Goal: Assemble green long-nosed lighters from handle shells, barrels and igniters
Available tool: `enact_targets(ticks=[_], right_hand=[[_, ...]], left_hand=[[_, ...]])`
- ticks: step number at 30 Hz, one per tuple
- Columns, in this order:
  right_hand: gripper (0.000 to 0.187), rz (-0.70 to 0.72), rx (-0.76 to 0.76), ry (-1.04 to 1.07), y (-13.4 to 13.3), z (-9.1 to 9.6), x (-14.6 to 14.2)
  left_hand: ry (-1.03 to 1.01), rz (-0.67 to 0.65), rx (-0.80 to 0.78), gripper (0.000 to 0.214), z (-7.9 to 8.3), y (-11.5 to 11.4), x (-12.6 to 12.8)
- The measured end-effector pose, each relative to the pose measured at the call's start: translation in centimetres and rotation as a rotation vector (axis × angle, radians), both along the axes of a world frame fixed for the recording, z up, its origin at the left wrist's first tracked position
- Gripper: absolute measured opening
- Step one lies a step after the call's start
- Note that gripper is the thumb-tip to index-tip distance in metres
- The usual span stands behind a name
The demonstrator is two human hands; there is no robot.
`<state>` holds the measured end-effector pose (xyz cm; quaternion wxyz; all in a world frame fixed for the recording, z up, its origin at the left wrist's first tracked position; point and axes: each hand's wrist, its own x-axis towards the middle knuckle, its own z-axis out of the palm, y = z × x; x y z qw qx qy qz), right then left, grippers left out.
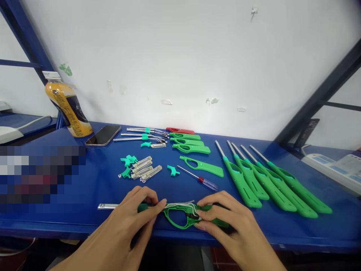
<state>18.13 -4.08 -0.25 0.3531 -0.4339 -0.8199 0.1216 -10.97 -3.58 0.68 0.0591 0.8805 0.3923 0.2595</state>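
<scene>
- The smooth blue surface (282,229) carried the open lighter (180,218) at its near edge: a green plastic shell with a steel tube and white wires exposed.
- Fingers of the left hand (132,218) pinched its barrel end; fingers of the right hand (228,222) gripped its handle.
- Five finished lighters (254,180) lay to the right, apart from it.
- A thin screwdriver (201,180) and small green triggers (128,161) lay behind.

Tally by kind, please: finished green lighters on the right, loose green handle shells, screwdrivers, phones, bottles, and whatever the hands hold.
Finished green lighters: 5
Loose green handle shells: 4
Screwdriver: 1
Phone: 1
Bottle: 1
Part-built lighter, held by left hand and right hand: 1
Total: 13
</scene>
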Motion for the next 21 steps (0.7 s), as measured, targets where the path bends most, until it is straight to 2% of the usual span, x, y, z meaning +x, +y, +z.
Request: enact_targets(ticks=[5, 10, 16, 21], right_hand=[[0.009, 0.0, 0.01, 0.01, 0.0, 0.1, -0.1], [0.007, -0.005, 0.006, 0.009, -0.1, 0.2, -0.1], [0.005, 0.001, -0.012, 0.002, -0.2, 0.2, -0.1], [0.007, 0.013, -0.005, 0.012, 0.0, 0.2, 0.0]], left_hand=[[-0.084, -0.002, 0.088, 0.028, -0.6, 0.7, 0.7], [-0.052, -0.027, 0.164, 0.049, -1.2, 0.6, 1.0], [0.002, -0.215, 0.193, 0.057, 0.4, 0.8, 2.6], [0.016, -0.296, 0.165, 0.041, 1.4, 1.8, 4.5]])
